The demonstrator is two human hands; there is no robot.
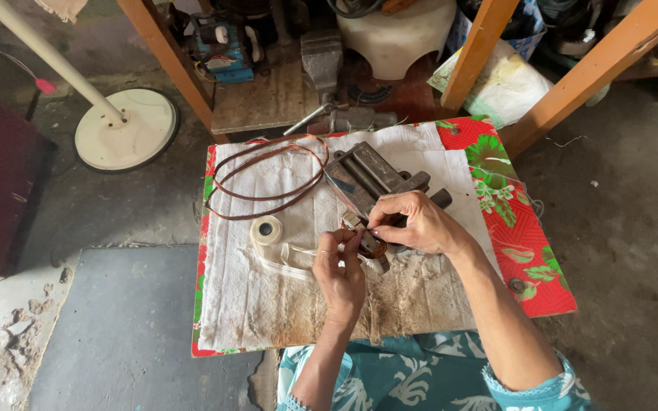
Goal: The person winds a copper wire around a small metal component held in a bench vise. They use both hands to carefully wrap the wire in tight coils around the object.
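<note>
Left hand (340, 275) and right hand (413, 224): both pinch a small copper coil (371, 245) beside the grey metal block (367, 179), mid-cloth (268, 304). Nearby: tape roll (266, 229) with loose tape, wire loops (264, 179). Behind the board: vise (321, 61), fan base (126, 128).

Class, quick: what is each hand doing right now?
Left hand: closed, pinching the white tape.
Right hand: closed, fingertips on the small copper wire coil.
</note>
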